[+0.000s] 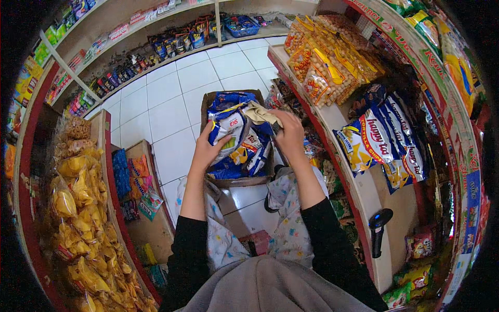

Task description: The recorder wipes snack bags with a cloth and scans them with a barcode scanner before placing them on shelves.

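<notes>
An open cardboard box (238,181) stands on the floor between my knees, filled with blue and white bags of tortilla chips (249,150). My left hand (212,150) grips the side of a blue-and-white snack bag (232,128) that is raised at the top of the box and turned so its printing looks upside down. At the box's right side, my right hand (290,134) pinches a crumpled tan piece (262,115); whether it is cardboard, paper or cloth I cannot tell. Its fingers also lie against dark blue wrapping beside it.
On the right shelf are more tortilla chip bags (374,140), bags of round snacks (327,62) and a black handheld scanner (378,230). Clear bags of yellow chips (84,195) line the left shelf. Low shelves with bottles and pouches (177,43) run behind the white tiled floor (167,93).
</notes>
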Available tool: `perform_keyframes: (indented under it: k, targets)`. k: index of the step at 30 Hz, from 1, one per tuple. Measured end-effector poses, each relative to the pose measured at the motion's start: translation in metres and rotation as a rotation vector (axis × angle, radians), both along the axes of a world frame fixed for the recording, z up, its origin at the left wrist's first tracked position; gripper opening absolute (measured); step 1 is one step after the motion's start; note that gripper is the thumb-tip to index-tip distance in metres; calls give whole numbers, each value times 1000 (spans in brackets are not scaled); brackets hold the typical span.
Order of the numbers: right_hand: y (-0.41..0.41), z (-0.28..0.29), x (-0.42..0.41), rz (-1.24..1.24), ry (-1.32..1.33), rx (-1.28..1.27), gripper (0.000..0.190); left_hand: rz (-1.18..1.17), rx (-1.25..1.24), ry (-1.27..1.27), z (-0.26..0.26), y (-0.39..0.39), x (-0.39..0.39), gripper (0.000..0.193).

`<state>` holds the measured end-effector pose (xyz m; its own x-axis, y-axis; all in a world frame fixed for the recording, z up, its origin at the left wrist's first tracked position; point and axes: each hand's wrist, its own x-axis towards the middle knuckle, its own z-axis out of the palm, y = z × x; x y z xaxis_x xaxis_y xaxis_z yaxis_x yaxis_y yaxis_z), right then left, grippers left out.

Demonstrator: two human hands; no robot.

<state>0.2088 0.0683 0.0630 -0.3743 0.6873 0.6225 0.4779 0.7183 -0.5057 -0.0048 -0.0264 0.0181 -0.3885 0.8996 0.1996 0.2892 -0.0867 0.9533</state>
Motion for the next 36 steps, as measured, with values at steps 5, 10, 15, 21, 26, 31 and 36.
perform_keyframes:
  k: [5,10,15,21,26,31,36]
  targets:
    - [4,-8,-2,-68,12,-26,47,-28,49,6,7,-2,1,48]
    - [5,-16,-3,-126,2,-52,48,-42,23,-27,12,-5,7,52]
    - [-8,-29,-21,-129,217,-427,31,-20,48,-109,11,-5,6,53]
    - [-21,-23,-29,213,405,-456,30,238,146,-536,10,-3,-4,51]
    - [-15,-13,-16,382,284,-454,31,197,161,-854,11,-5,-15,51]
    - [-23,-10,-24,185,470,-537,24,14,-72,-860,10,-8,-19,52]
    - [-16,-14,-16,157,388,-589,25,0,-52,-847,9,0,-6,55]
